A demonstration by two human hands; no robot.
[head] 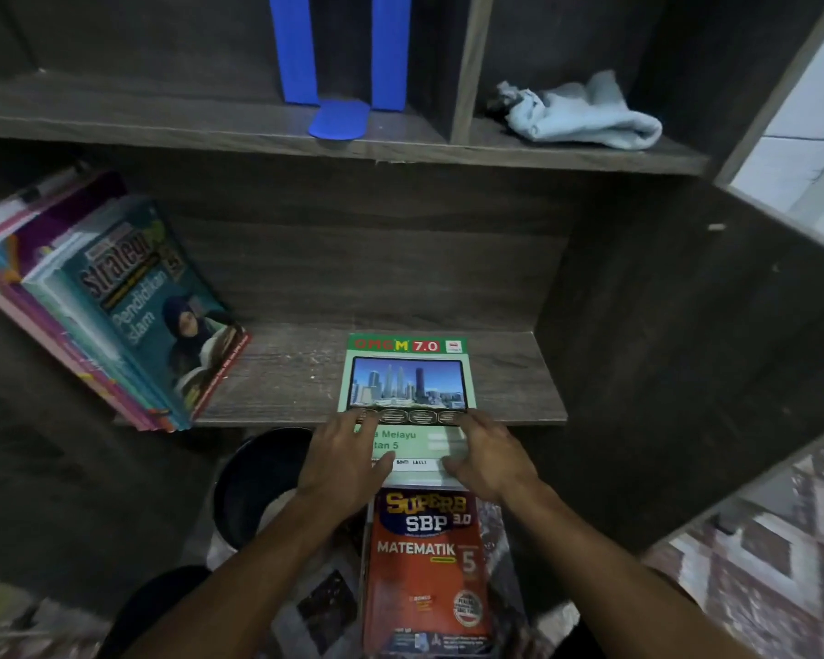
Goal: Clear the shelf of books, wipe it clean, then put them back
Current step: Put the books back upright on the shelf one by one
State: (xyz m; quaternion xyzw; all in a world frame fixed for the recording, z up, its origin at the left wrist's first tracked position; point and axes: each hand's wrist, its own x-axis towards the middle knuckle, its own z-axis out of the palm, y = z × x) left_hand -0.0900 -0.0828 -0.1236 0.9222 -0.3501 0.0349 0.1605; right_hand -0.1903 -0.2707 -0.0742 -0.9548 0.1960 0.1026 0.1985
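- Green book (407, 373) lies flat, cover up, on the lower shelf (296, 373), right of centre. Its far part is on the board; its near end sticks out over the front edge.
- Both hands are on that overhanging near end. Left hand (348, 461) is at the book's left edge, right hand (488, 461) towards its right edge, with a strip of cover showing between them.
- Grip: fingers of both hands lie spread and fairly straight on top of the cover, thumbs on top too and pointing inward. They press rather than clasp. Cannot tell whether anything hooks under the edges.
- Orange book (424, 563): one, flat, cover up, below the shelf and nearer than the green one. Its far end is tucked under the green book's near end.
- Leaning books (129, 302): a packed row at the far-left end of the lower shelf, tilted left, teal cover facing out. Several; the spines are too blurred for a firm count.
- Upper shelf (163, 116): a blue bookend (338, 118) with two upright blades and one flat tongue.
- Cloth (581, 116): one, pale blue, crumpled, in the upper right compartment.
- Dark bin (253, 478): one, below the shelf, left of the left forearm.
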